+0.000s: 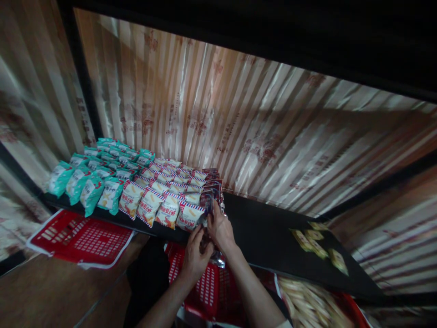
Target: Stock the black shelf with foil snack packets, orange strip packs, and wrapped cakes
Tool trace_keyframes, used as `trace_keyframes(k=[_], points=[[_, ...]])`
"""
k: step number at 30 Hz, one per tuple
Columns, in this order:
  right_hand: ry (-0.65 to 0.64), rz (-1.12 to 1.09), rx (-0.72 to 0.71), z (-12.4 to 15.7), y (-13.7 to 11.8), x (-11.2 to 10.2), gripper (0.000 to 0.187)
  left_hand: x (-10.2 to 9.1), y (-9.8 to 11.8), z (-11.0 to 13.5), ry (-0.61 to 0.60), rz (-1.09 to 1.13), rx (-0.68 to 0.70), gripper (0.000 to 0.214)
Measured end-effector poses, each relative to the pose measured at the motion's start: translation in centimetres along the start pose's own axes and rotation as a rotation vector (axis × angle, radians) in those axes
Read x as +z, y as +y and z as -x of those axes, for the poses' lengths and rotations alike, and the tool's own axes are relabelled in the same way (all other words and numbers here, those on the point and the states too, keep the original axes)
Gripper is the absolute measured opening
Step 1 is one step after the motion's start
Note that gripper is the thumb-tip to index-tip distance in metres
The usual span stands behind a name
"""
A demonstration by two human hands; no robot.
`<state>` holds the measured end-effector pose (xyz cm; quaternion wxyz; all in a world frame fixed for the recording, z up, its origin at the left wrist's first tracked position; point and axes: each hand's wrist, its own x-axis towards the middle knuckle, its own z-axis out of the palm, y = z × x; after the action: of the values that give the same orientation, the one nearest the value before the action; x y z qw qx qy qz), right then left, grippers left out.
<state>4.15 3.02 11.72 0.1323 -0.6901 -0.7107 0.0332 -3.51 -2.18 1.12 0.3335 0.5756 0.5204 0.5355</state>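
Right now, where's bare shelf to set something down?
Free: black shelf between dark packets and yellow packets, plus a narrower strip in front of the latter. Crowded: left half, teal packets and white packets in close rows; then dark packets, where left hand and right hand are close together.

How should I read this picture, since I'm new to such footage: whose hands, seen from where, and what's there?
There is no machine: these are one person's bare left hand and right hand. The single picture comes from a camera worn on that person's head, looking forward and down. On the black shelf, from left to right, stand teal bags, white bags and dark packets; yellowish packets lie apart at the right. The hands meet around shiny packaging, which they seem to hold, though fingers hide much of it.
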Motion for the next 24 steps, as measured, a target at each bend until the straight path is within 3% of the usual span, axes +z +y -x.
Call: trace_keyframes(k=[6, 17, 21, 24], points=[[0.083, -0.118, -0.032, -0.2, 0.8, 1.1, 0.053, -0.2, -0.2, 0.1, -0.038, -0.087, 0.021, 0.054], [0.105, -0.074, 0.013, 1.0, 0.9, 1.3, 0.054, 0.1, -0.5, 1.0, -0.085, -0.218, 0.083, 0.053], [0.217, -0.040, 0.019, 1.3, 1.1, 1.1, 0.057, 0.2, -0.5, 1.2, -0.091, -0.240, 0.086, 0.054], [0.346, -0.027, -0.112, 0.9, 1.7, 1.3, 0.053, 0.4, -0.8, 1.2, -0.087, -0.232, 0.091, 0.054]])
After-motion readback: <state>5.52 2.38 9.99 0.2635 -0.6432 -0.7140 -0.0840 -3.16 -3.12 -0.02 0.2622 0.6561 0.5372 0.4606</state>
